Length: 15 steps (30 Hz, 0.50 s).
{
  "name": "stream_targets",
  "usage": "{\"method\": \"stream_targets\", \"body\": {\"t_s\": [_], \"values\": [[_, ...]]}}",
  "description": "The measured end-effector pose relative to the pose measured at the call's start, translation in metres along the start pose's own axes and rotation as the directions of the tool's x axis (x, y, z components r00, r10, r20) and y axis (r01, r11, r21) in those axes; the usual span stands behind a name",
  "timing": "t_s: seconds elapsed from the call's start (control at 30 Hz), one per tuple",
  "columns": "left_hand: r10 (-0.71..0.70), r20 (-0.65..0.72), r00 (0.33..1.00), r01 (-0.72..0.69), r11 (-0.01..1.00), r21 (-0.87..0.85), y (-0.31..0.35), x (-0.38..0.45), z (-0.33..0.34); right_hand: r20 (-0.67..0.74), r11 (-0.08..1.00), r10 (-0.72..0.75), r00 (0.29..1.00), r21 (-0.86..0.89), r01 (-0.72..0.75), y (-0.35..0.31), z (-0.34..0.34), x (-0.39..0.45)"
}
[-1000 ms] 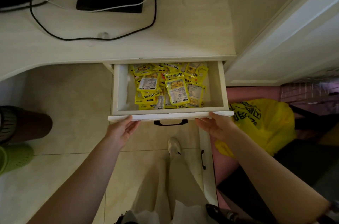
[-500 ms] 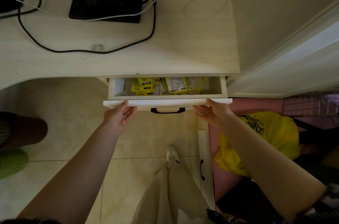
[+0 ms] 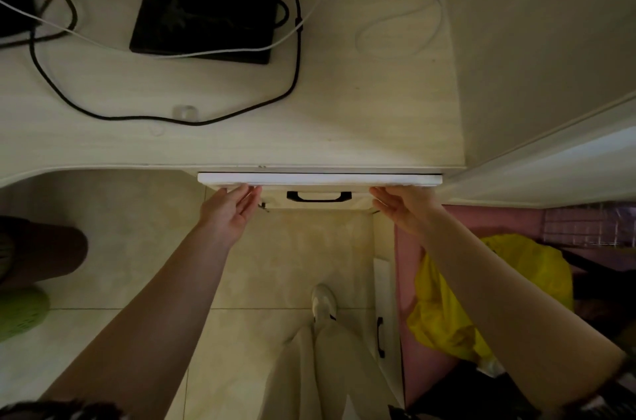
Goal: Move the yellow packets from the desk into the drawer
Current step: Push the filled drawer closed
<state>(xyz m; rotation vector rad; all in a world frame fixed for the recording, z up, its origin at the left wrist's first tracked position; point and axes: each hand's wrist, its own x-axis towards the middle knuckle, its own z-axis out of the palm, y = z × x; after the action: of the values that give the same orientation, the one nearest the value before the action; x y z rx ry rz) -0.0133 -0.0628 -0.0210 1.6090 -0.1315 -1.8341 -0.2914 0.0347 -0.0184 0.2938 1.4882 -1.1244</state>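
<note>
The white drawer (image 3: 320,179) sits pushed in under the pale wooden desk (image 3: 344,116), only its front edge and black handle (image 3: 319,196) showing. The yellow packets are hidden inside it; none lie on the desk. My left hand (image 3: 229,211) is flat with fingers together, fingertips touching the drawer front's left part. My right hand (image 3: 401,204) is flat too, fingertips against the front's right part. Both hands hold nothing.
A black monitor base (image 3: 206,10) and black and white cables (image 3: 296,41) lie on the desk. A yellow plastic bag (image 3: 457,299) sits on the floor at right, by a lower cabinet door with a handle (image 3: 379,337). My shoe (image 3: 323,302) is below. A green slipper (image 3: 20,313) is at left.
Both hands pushed the drawer in, from wide open with the packets showing to closed. The packets went out of sight.
</note>
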Motion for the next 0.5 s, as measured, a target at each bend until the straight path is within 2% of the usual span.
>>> {"method": "stream_targets", "body": {"t_s": [0.27, 0.5], "values": [[-0.003, 0.009, 1.0, 0.002, 0.999, 0.047, 0.016, 0.008, 0.01, -0.009, 0.999, -0.024, 1.0, 0.048, 0.025, -0.011, 0.011, 0.008], [-0.014, 0.018, 1.0, 0.011, 0.987, 0.161, 0.015, 0.001, 0.002, -0.057, 0.996, -0.064, 0.996, -0.058, 0.06, -0.008, 0.008, 0.0]]}}
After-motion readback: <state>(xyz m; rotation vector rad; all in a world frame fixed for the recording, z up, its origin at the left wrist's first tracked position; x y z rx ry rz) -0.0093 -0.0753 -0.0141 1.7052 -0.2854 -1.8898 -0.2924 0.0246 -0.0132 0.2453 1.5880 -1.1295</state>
